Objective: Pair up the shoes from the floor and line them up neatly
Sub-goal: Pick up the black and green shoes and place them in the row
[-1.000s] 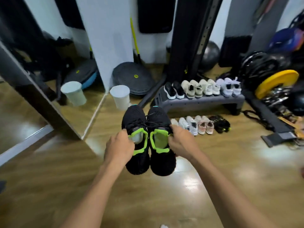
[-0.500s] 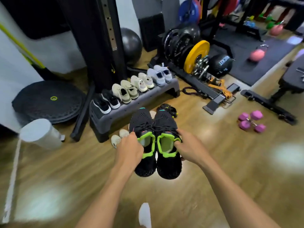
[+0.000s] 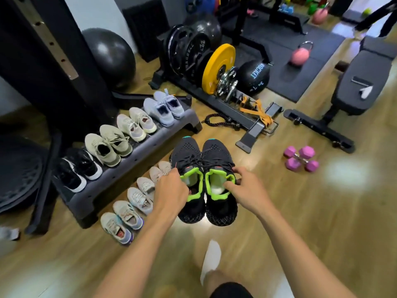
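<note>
The black shoes (image 3: pixel 217 155), gripped by my left hand (image 3: pixel 171 188) and right hand (image 3: pixel 247 190), have come over the floor row's (image 3: pixel 137 198) far end, so I can set them down.

Medicine ball (image 3: pixel 254 76): white "ROCKIT", upside down; smaller numbers unclear.

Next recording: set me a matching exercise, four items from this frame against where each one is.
Items:
1. black-and-green shoes
2. purple dumbbells
3. yellow plate
4. pale blue shoes

Places:
a. on the grey step
b. on the floor, at right
c. held by the left hand and right hand
d. upright on the weight rack

Pairs: 1-c, 2-b, 3-d, 4-a
</note>
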